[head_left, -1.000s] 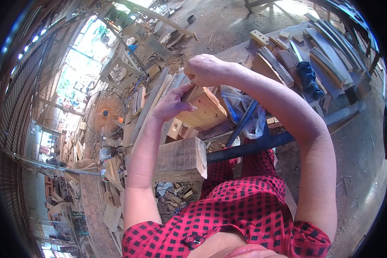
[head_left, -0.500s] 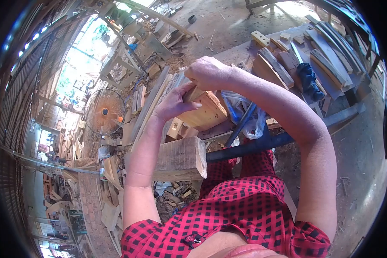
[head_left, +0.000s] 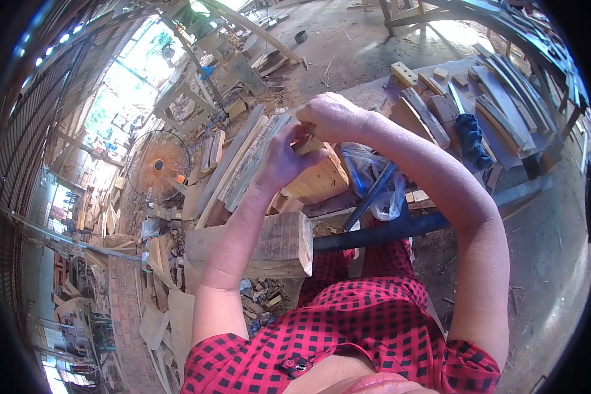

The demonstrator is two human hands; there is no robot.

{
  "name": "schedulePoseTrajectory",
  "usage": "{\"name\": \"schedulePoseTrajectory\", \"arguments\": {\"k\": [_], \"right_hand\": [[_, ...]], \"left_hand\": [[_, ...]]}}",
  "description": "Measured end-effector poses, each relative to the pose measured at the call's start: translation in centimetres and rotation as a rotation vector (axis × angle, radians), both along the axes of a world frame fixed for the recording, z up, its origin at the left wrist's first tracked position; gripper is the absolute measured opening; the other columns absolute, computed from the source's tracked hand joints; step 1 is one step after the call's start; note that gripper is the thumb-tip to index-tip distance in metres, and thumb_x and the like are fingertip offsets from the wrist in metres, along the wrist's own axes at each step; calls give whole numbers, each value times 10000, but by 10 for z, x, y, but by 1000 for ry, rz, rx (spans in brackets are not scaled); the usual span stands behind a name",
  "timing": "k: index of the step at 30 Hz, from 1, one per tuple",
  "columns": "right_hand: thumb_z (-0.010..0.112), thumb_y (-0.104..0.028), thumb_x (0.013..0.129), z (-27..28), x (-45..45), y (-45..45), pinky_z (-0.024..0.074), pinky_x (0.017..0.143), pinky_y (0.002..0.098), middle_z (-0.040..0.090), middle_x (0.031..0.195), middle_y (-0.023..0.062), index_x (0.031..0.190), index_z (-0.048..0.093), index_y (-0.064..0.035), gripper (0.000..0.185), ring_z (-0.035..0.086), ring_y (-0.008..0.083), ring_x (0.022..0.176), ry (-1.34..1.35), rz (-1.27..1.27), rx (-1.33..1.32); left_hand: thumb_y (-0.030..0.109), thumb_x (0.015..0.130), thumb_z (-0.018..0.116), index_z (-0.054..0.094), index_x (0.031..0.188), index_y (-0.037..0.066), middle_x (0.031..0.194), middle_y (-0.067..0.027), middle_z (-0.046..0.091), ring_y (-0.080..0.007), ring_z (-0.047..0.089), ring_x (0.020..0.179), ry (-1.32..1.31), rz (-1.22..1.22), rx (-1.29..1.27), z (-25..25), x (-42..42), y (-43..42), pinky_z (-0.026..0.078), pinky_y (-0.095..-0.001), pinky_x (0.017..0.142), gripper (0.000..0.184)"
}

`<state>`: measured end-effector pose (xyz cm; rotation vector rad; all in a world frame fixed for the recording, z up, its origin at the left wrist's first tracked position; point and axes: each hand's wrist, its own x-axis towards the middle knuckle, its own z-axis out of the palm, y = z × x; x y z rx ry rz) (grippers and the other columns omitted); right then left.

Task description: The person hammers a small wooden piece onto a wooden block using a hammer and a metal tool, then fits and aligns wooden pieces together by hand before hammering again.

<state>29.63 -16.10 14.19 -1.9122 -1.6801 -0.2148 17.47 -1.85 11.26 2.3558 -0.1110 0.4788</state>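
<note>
My right hand (head_left: 333, 118) is closed in a fist, with its fingers turned down and hidden from me. Just left of it, my left hand (head_left: 284, 157) has curled fingers that meet the right hand's underside, and its thumb points right. Whatever lies between the two hands is mostly hidden; only a small brownish edge shows. Below them stands a pale yellow wooden block (head_left: 322, 180). A thick squared timber (head_left: 269, 244) passes under my left forearm.
A clear plastic bag (head_left: 389, 197) hangs beside the block, near a dark metal bar (head_left: 387, 233). Long boards (head_left: 240, 157) lie to the left by a round fan (head_left: 157, 165). At right, wood pieces (head_left: 423, 118) and a dark blue cloth (head_left: 471, 141) rest on a low board.
Both hands have shifted slightly to the right in view and stay close together. The left hand has turned a little, and the strip of wood seen between the hands is now mostly hidden.
</note>
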Motion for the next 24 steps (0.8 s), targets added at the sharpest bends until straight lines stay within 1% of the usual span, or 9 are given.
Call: {"name": "schedulePoseTrajectory", "arguments": {"k": [1, 3, 6, 9, 12, 16, 18, 22, 24], "right_hand": [[637, -88, 699, -1, 1, 0, 491, 638, 452, 629, 694, 165, 744, 620, -34, 72, 638, 365, 719, -5, 0, -2], [638, -92, 705, -3, 1, 2, 487, 632, 452, 626, 691, 163, 739, 617, -38, 67, 632, 369, 712, -12, -2, 35], [633, -93, 709, -2, 2, 3, 485, 634, 448, 627, 690, 158, 742, 621, -44, 61, 630, 368, 712, 11, -10, 21], [631, -102, 720, -4, 8, 8, 485, 643, 446, 632, 698, 156, 745, 625, -43, 64, 630, 365, 715, 33, -35, 12], [640, -125, 730, -7, 16, 16, 486, 654, 443, 640, 714, 155, 751, 634, -42, 85, 633, 358, 726, 49, -55, 19], [652, -150, 733, -5, 24, 23, 489, 660, 438, 646, 729, 153, 760, 645, -45, 108, 640, 348, 740, 80, -75, -5], [642, -110, 684, -2, 26, 25, 496, 701, 426, 661, 802, 137, 813, 672, -78, 136, 645, 330, 826, 117, -121, -97], [636, -120, 694, -8, 38, 35, 497, 697, 428, 659, 796, 144, 821, 671, -75, 139, 644, 339, 816, 95, -143, -81], [658, -171, 731, -14, 44, 44, 489, 655, 424, 645, 735, 154, 784, 659, -60, 124, 643, 337, 738, 78, -157, -13]], "left_hand": [[178, 712, 816, 593, 1106, 18, 958, -96, 671, -212, 656, 895, -5, 0, -2, 1, -2, -2, 529, -325, 813, 480], [117, 733, 800, 619, 1090, -4, 986, -79, 668, -149, 636, 905, 62, 100, 126, 6, -9, -6, 514, -305, 830, 418], [96, 718, 805, 643, 1097, -8, 984, -88, 679, -136, 636, 898, 105, 157, 176, 16, -9, -13, 513, -293, 832, 426], [102, 714, 809, 655, 1109, -5, 992, -85, 686, -126, 634, 897, 144, 83, 41, 7, 2, 4, 513, -283, 824, 437], [181, 693, 809, 670, 1086, 18, 929, -116, 704, -172, 674, 827, 39, 20, -49, 1, 8, 12, 525, -283, 769, 448], [200, 689, 813, 664, 1074, -18, 937, -123, 707, -167, 674, 824, 35, 26, -51, 4, 12, 15, 527, -291, 774, 467], [204, 687, 815, 660, 1067, -39, 912, -132, 707, -183, 676, 824, 125, 99, 127, 8, 16, 18, 528, -304, 783, 477], [184, 702, 829, 642, 1083, -39, 942, -114, 683, -146, 643, 872, 175, 127, 153, 7, 30, 27, 519, -293, 806, 479], [189, 707, 827, 650, 1046, -36, 912, -109, 683, -150, 642, 841, 126, 107, 181, 4, 37, 33, 519, -293, 778, 443]]}}
